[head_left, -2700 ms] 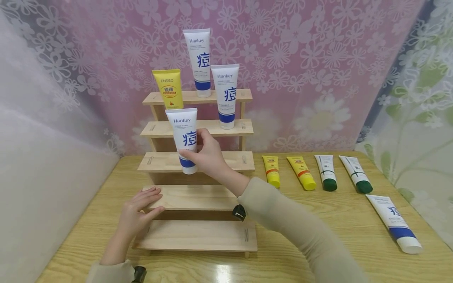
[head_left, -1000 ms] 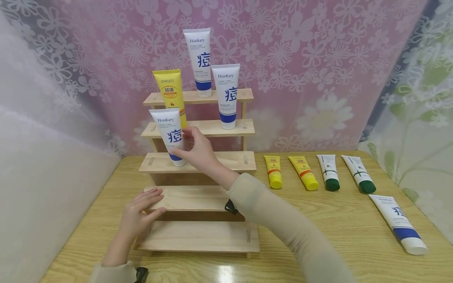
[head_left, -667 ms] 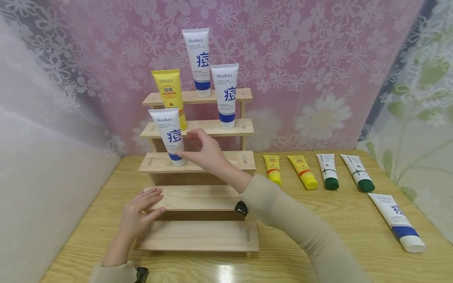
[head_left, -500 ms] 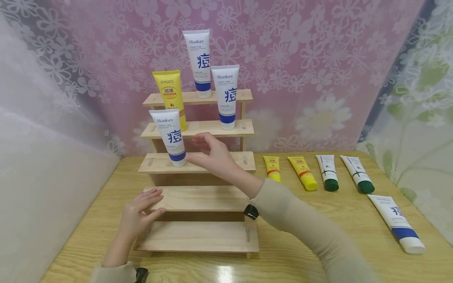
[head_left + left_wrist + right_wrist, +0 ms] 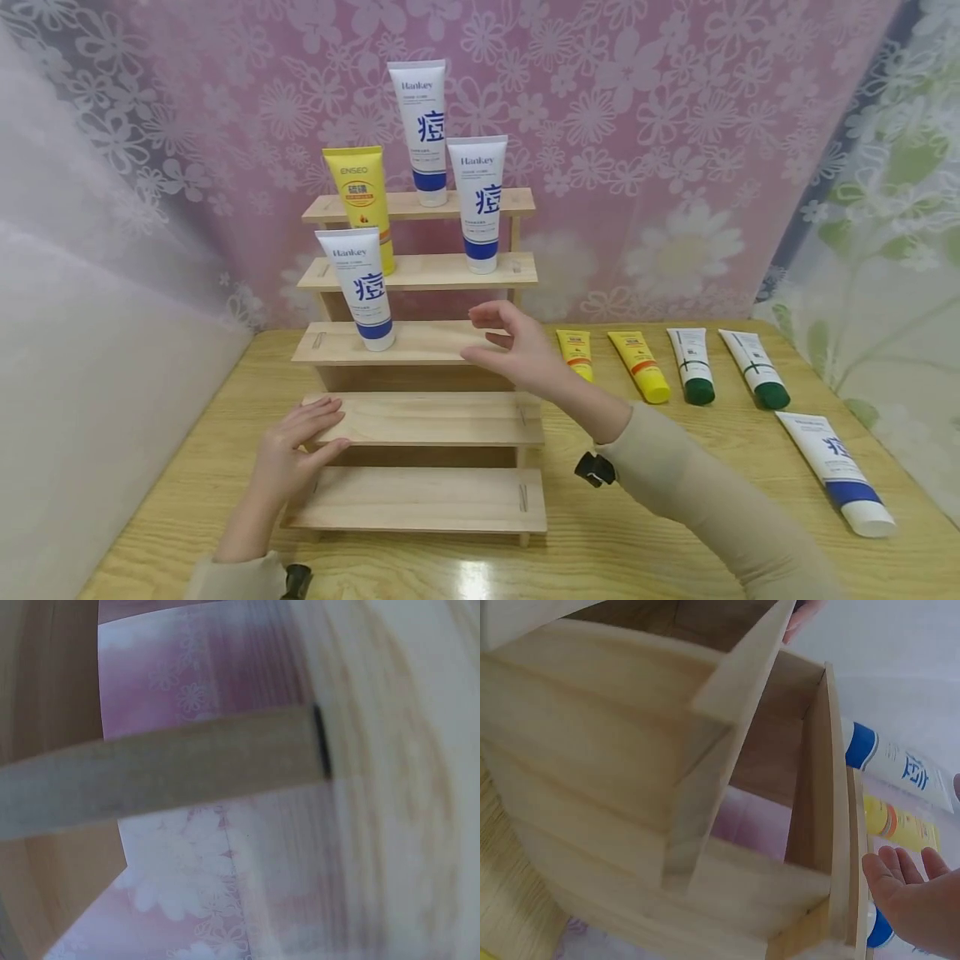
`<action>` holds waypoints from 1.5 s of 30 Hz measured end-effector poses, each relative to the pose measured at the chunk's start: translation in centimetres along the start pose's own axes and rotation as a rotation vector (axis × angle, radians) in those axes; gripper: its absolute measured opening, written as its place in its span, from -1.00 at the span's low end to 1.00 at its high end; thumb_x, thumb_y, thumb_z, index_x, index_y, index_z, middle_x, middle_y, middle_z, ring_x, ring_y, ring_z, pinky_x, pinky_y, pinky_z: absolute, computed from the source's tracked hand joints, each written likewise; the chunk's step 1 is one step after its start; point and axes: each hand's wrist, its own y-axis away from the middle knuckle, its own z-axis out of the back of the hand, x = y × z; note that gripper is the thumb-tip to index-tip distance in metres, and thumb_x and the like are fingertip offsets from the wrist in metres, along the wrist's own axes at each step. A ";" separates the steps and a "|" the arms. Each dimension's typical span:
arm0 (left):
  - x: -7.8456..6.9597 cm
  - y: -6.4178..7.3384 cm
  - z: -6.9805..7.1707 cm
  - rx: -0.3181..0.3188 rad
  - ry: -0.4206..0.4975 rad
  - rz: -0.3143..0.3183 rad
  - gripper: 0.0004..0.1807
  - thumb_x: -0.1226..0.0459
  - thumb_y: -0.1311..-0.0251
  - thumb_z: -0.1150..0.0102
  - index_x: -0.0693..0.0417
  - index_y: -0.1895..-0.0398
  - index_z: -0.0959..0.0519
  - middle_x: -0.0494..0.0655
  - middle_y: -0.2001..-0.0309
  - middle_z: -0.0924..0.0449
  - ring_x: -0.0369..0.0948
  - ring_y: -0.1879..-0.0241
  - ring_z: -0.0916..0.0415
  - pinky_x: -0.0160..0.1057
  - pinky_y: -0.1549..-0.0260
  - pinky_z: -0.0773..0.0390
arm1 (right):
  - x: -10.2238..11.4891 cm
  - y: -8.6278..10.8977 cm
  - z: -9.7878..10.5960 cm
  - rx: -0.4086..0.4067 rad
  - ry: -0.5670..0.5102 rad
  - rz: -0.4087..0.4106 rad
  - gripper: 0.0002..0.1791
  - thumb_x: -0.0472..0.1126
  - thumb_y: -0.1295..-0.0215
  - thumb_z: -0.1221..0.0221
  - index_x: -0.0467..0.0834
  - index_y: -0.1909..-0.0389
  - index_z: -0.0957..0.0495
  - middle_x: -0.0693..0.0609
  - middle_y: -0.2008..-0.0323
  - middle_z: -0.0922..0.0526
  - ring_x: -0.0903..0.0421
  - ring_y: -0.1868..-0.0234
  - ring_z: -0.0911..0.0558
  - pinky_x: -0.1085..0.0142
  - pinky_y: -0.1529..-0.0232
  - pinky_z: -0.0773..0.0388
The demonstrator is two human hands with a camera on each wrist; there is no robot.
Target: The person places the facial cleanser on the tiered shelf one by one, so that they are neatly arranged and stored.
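A white and blue Hankey tube (image 5: pixel 358 287) stands cap down at the left of the middle shelf. My right hand (image 5: pixel 525 350) is off to its right, in front of that shelf's right end, fingers loosely curved around nothing. My left hand (image 5: pixel 296 446) rests on the left end of the second-lowest shelf of the wooden stepped rack (image 5: pixel 420 500). Higher up, a yellow ENSEO tube (image 5: pixel 360 192) and another Hankey tube (image 5: pixel 478 204) stand on one shelf, with a third Hankey tube (image 5: pixel 422 133) on the top shelf. The right wrist view shows the right hand (image 5: pixel 922 900) beside the rack.
Right of the rack, two smaller yellow tubes (image 5: pixel 639 367) and two white tubes with green caps (image 5: pixel 691 365) lie on the wooden table (image 5: pixel 637 517). A larger Hankey tube (image 5: pixel 836 475) lies near the table's right edge. A pink floral curtain (image 5: pixel 615 167) hangs behind.
My right hand carried the Hankey tube left, stood it on the middle shelf, let go and drew back to the right. The left hand stayed on the rack.
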 end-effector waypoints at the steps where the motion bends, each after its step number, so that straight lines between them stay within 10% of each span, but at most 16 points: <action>1: 0.0 0.0 0.0 0.005 -0.001 0.005 -0.63 0.27 0.32 -0.43 0.23 0.34 -0.64 0.07 0.16 -0.59 -0.13 0.03 -0.45 -0.16 -0.17 -0.17 | -0.2 0.3 0.4 -0.004 0.001 -0.001 -0.48 -0.27 -0.02 -0.27 -0.31 0.00 -0.33 -0.19 0.00 -0.42 0.01 -0.06 -0.40 0.27 -0.09 -0.35; 38: 0.0 0.0 -0.1 -0.022 -0.005 -0.028 -0.58 0.07 0.19 -0.34 0.24 0.35 -0.63 0.09 0.19 -0.59 -0.18 0.03 -0.46 -0.30 -0.18 -0.14 | -6.6 10.3 11.1 -0.185 0.361 -0.162 -0.55 -0.17 -0.13 -0.19 -0.36 0.05 -0.34 -0.22 0.09 -0.46 -0.09 0.04 -0.43 0.08 0.04 -0.43; 45: 0.0 0.1 0.0 -0.010 -0.007 -0.017 -0.61 0.24 0.35 -0.44 0.21 0.34 -0.64 0.07 0.18 -0.59 -0.20 0.02 -0.44 -0.20 -0.17 -0.18 | -8.5 12.3 13.3 -0.232 0.383 -0.173 -0.57 -0.21 -0.16 -0.17 -0.39 0.04 -0.33 -0.24 0.09 -0.44 0.25 0.10 -0.43 0.38 0.09 -0.47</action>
